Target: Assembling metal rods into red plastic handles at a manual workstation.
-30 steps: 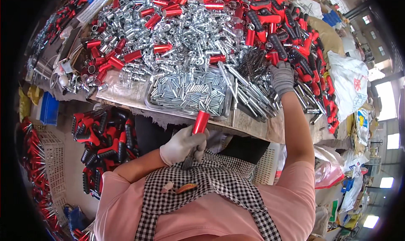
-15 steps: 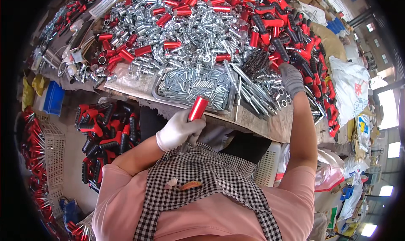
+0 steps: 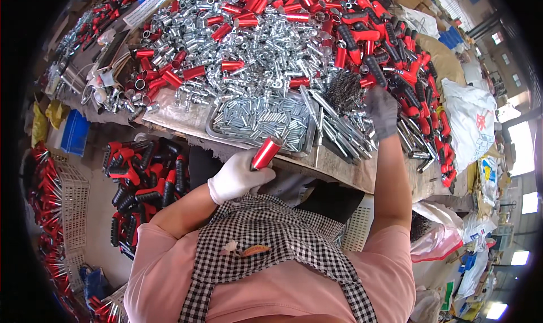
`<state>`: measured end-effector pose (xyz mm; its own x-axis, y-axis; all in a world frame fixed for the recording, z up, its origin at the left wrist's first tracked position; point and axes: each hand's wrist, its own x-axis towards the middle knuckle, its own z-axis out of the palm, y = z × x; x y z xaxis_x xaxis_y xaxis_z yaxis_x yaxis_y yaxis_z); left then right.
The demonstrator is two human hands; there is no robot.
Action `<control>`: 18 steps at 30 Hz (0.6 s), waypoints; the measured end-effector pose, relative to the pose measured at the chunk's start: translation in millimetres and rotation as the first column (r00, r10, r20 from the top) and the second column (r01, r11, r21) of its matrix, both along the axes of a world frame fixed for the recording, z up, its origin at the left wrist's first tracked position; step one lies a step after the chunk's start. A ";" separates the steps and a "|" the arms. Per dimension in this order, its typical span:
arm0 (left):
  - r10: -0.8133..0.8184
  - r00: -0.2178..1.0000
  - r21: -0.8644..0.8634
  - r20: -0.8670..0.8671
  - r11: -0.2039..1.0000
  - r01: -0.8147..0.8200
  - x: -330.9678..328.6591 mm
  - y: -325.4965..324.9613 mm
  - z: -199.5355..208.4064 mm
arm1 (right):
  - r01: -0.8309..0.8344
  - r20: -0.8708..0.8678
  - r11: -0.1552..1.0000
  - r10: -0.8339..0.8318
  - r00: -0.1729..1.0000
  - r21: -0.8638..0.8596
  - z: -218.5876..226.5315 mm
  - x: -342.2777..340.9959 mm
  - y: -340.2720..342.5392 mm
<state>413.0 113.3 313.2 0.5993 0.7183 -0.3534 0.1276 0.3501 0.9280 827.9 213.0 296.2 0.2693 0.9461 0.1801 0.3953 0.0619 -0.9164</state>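
A shiny red metal sleeve (image 3: 266, 153) is gripped in my left hand (image 3: 240, 176), which wears a white glove. The sleeve tilts up to the right, in front of the bench edge. My right hand (image 3: 382, 113), in a grey glove, is over the bench between a heap of dark coil springs (image 3: 343, 90) and red-and-black handles (image 3: 408, 94). Its fingers are blurred, so what they hold, if anything, cannot be made out. Long silver rods (image 3: 346, 128) lie just left of it. A clear plastic tray (image 3: 211, 129) of short metal pins (image 3: 263, 118) stands beyond my left hand.
Silver fittings (image 3: 249, 54) mixed with red sleeves pile high across the bench (image 3: 362, 173). More red-and-black handles (image 3: 150, 179) are heaped below at left, near a white plastic crate (image 3: 73, 204). White sacks (image 3: 466, 119) stand at the right.
My right hand has shifted slightly left and nearer, away from the handles. My left hand still holds the red sleeve, now lower and leaning more to the right.
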 end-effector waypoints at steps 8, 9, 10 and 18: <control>0.001 0.952 0.669 -0.307 0.711 0.215 13.8 23.6 -7.3 | -0.640 0.618 0.761 0.454 0.642 0.106 62.2 -143.7 -96.1; 0.017 0.953 0.688 -0.303 0.696 0.207 16.6 24.9 -9.0 | -0.625 0.657 0.774 0.419 0.627 0.103 62.6 -144.6 -98.4; 0.033 0.954 0.709 -0.299 0.677 0.199 19.1 26.4 -10.0 | -0.610 0.695 0.786 0.381 0.610 0.105 63.8 -143.6 -98.7; -0.012 0.897 0.731 -0.442 0.576 0.367 26.6 37.1 -17.2 | -0.693 0.645 0.718 0.503 0.575 0.058 42.3 -139.3 -91.2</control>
<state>439.6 150.4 295.9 0.7147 0.6953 0.0760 0.4710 -0.5588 0.6826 688.6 121.7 338.5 -0.5793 0.7284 0.3658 0.5823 0.6838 -0.4396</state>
